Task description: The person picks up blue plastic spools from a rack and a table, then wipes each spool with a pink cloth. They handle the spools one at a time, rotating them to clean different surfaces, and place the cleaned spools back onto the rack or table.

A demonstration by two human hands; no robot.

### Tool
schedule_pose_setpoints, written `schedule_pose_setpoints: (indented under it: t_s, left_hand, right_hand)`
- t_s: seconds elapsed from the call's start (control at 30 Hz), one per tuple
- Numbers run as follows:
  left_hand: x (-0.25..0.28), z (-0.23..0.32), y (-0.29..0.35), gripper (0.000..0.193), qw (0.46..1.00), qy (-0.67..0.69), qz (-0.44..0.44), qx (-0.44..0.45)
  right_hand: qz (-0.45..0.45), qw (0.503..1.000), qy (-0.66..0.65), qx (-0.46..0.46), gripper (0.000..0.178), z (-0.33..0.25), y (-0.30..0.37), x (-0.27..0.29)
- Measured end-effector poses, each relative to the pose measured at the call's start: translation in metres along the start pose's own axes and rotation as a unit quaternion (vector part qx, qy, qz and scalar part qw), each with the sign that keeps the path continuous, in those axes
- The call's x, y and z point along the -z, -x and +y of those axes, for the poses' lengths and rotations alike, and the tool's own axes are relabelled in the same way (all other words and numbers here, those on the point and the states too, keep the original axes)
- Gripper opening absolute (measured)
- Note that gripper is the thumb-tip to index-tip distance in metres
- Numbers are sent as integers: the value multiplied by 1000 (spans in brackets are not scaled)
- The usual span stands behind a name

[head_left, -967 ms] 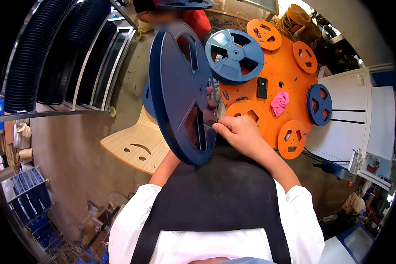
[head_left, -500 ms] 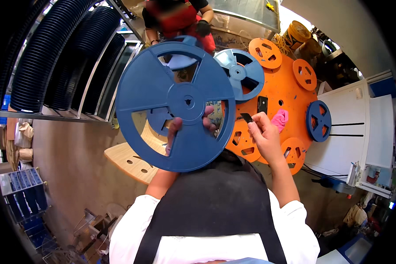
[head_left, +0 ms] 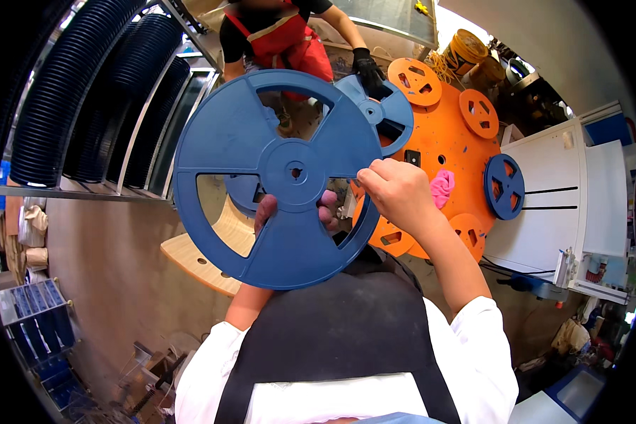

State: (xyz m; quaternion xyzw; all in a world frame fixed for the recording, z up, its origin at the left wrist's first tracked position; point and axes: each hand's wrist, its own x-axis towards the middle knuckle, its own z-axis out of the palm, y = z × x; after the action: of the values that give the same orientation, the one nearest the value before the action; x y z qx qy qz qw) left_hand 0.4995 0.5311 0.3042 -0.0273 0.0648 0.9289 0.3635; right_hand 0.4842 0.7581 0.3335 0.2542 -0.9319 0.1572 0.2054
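Observation:
A large blue plastic reel [head_left: 295, 244] with three wide openings is held upright in front of my chest. My left hand [head_left: 264, 213] grips it from behind; its fingertips show through the openings on both sides of the lower spoke. At the reel's right rim, my right hand [head_left: 401, 192] is closed in a pinch against the edge. The small dark blade-like piece seen in it half a second ago is now hidden by the fingers. Beyond it, a pink cloth [head_left: 442, 187] and a small black box [head_left: 412, 157] lie on the round orange table [head_left: 459, 152].
Orange round plates [head_left: 415, 82], a dark blue reel [head_left: 504, 186] and a lighter blue reel [head_left: 396, 113] ring the table. A co-worker's black-gloved hand [head_left: 367, 67] touches the lighter reel. Racks of dark reels [head_left: 71, 92] stand left; a wooden chair [head_left: 201, 258] stands below.
My right hand has moved left and up to the reel's rim, hiding the dark piece. The reel has shifted slightly left. The co-worker's gloved hand has reached onto the lighter reel.

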Motion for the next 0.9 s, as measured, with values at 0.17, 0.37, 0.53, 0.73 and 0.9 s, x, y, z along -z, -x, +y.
schedule_pose_setpoints:
  t_s: [0.17,0.37,0.53,0.73,0.9]
  left_hand:
    - [-4,-1,4,74,999,23,-11,36]
    - [-2,0,10,75,998,16,-49,26]
    - [-7,-4,7,74,999,6,-32,12]
    - [-2,-5,5,74,999,-1,-31,12]
    - [-15,7,9,75,992,86,-91,14]
  right_hand:
    - [-10,1000,13,18,13,-2,2,3]
    - [-10,999,47,8,12,7,15,11]
    - [18,999,11,24,12,3,6,17]
    - [-7,999,-24,21,12,6,7,25]
    - [248,767,-512,-295,5,34,53,23]
